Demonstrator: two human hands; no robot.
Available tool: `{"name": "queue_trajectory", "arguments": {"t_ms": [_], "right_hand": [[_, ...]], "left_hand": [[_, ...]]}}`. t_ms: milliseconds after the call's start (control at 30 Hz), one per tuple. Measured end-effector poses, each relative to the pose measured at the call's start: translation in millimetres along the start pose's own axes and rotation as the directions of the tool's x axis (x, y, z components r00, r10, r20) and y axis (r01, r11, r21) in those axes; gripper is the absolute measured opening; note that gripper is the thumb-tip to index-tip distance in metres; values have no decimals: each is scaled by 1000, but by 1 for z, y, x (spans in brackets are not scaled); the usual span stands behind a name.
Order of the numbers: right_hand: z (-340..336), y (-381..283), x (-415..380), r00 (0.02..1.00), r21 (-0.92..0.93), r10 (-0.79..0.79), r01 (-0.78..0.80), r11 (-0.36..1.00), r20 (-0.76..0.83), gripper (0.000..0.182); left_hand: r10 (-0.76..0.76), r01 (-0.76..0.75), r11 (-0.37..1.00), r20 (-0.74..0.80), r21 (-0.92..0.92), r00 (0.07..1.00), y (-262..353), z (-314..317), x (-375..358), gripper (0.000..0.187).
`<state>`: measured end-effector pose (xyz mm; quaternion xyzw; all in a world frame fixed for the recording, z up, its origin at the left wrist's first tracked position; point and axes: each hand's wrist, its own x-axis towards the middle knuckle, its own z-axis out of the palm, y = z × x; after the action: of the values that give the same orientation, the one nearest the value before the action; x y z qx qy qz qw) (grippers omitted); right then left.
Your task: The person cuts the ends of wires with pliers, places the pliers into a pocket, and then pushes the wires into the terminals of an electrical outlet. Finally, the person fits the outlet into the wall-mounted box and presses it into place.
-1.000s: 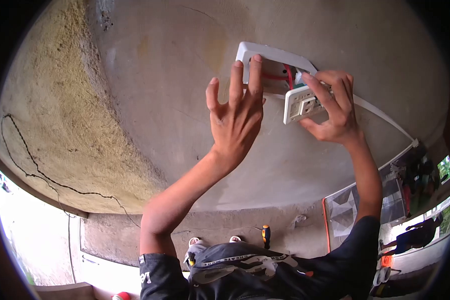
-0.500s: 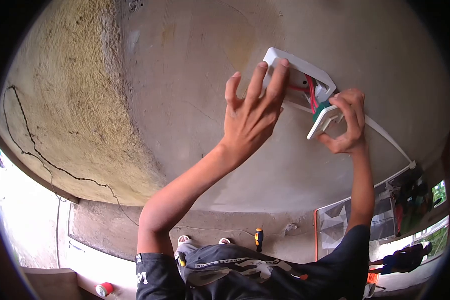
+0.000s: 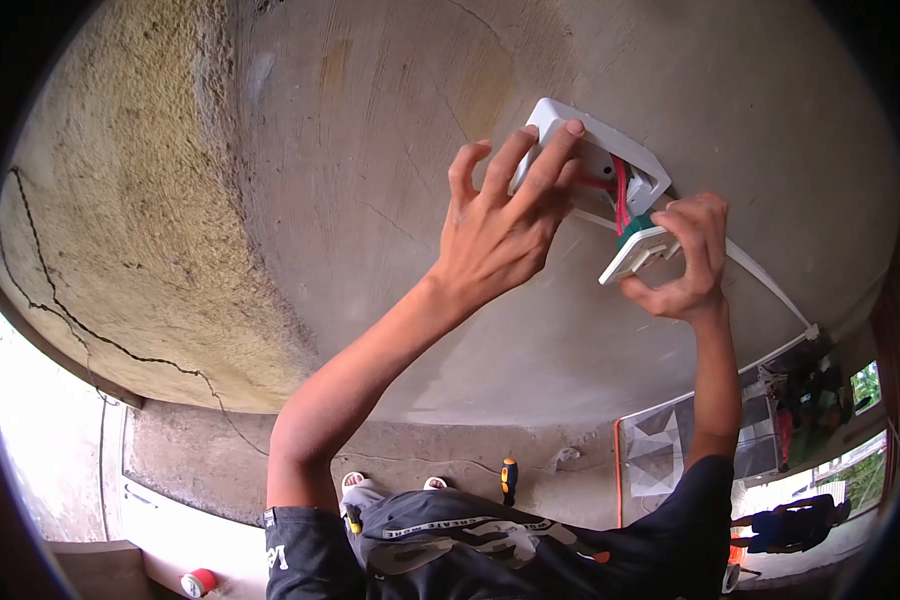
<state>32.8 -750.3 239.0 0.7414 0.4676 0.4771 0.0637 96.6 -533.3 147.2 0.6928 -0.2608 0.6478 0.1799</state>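
**Switch plate in right hand, below the open wall box**

The right hand (image 3: 695, 255) pinches the plate (image 3: 638, 254) between thumb and fingers, a narrow grip on it. The plate is tilted, just below and to the right of the box (image 3: 598, 130), apart from its white frame. Green parts (image 3: 634, 230) show at the back of the plate, and red wires (image 3: 622, 192) run from them into the box.

The left hand (image 3: 505, 225) is spread wide, its fingertips against the left part of the box; its thumb is hidden, so whether it presses from below cannot be told. The box is on the grey wall (image 3: 490, 350), and a white strip (image 3: 770, 285) slants down the wall to the right of it.

On the floor (image 3: 450, 445) a yellow and black screwdriver (image 3: 510, 482) is near the person's feet (image 3: 354, 480). A black cord (image 3: 120, 345) hangs along the rough wall at left. Another person (image 3: 795, 524) is far right, well apart from the hands.
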Motion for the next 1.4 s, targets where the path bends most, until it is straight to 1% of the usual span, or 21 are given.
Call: {"name": "queue_trajectory", "arguments": {"t_ms": [167, 267, 333, 433, 533, 667, 733, 767, 833, 900, 967, 1000, 1033, 1100, 1133, 1167, 1233, 1267, 1300, 1333, 1400], "right_hand": [[-3, -3, 2, 999, -46, -31, 32, 998, 33, 66], [-9, -7, 11, 998, -43, -8, 10, 999, 63, 63], [-13, -14, 19, 996, -28, 24, -22, 999, 90, 62], [-13, -31, 24, 976, -237, 5, 48, 970, 216, 54], [-10, -41, 14, 967, -292, -18, 94, 952, 253, 56], [-12, -42, 7, 977, -344, -9, 84, 935, 215, 51], [-15, -42, 1, 976, -359, -6, 86, 930, 218, 51], [-15, -42, -2, 975, -373, -1, 85, 924, 221, 51], [-12, -41, -10, 985, -421, -35, 104, 901, 169, 50], [-6, -42, -20, 990, -470, -69, 118, 875, 121, 49], [0, -45, -30, 999, -505, -1, 20, 863, 38, 32], [2, -48, -31, 999, -510, 2, 16, 860, 36, 32], [4, -53, -31, 997, -495, 69, -45, 868, 31, 32], [3, -67, -26, 972, -467, 215, -150, 872, 90, 32], [1, -74, -19, 971, -472, 227, -163, 866, 81, 32], [-2, -81, -10, 930, -360, 352, -294, 886, 106, 32], [-18, -88, 5, 835, -116, 513, -499, 859, 200, 31], [-24, -87, 9, 831, -118, 522, -508, 853, 192, 31], [-29, -83, 12, 815, -20, 551, -557, 830, 180, 29], [-33, -78, 16, 796, 79, 580, -598, 798, 172, 27], [-32, -66, 25, 808, 102, 575, -587, 803, 130, 24]], "left_hand": [[-17, 13, 999, -104, -36, 994, 2, 5, 0, 35], [-43, 43, 999, -46, 1, 998, 6, 0, -1, 31], [-21, 22, 1000, -68, 16, 997, 3, 4, -1, 28], [30, -34, 999, -104, -38, 994, -5, 7, -1, 24], [39, -50, 996, -133, -75, 990, -8, 8, -1, 22], [48, -80, 984, -195, -157, 980, -14, 5, 1, 25], [39, -68, 990, -218, -124, 975, -14, -2, 1, 40], [41, -69, 990, -222, -124, 974, -13, -5, 4, 40], [-40, 0, 970, -157, -242, 987, -9, -12, 12, 50], [-49, 0, 961, -171, -275, 984, -3, -12, 25, 46], [-56, -3, 952, -184, -305, 981, -1, -14, 37, 42], [30, -74, 946, -140, -315, 990, -1, -16, 44, 37], [118, -144, 934, -97, -329, 988, 0, -17, 48, 32], [145, -159, 922, -66, -353, 987, -1, -15, 50, 27], [167, -169, 913, -36, -370, 985, -2, -15, 51, 22], [157, -149, 925, -4, -351, 988, -1, -17, 52, 15], [196, -190, 889, -30, -417, 980, -2, -16, 53, 20], [219, -219, 851, -57, -478, 974, -2, -16, 54, 27], [228, -226, 846, -56, -483, 972, -2, -18, 53, 27], [251, -222, 831, -12, -511, 968, -2, -20, 52, 23], [277, -215, 811, 33, -544, 960, -4, -23, 49, 19]]}}
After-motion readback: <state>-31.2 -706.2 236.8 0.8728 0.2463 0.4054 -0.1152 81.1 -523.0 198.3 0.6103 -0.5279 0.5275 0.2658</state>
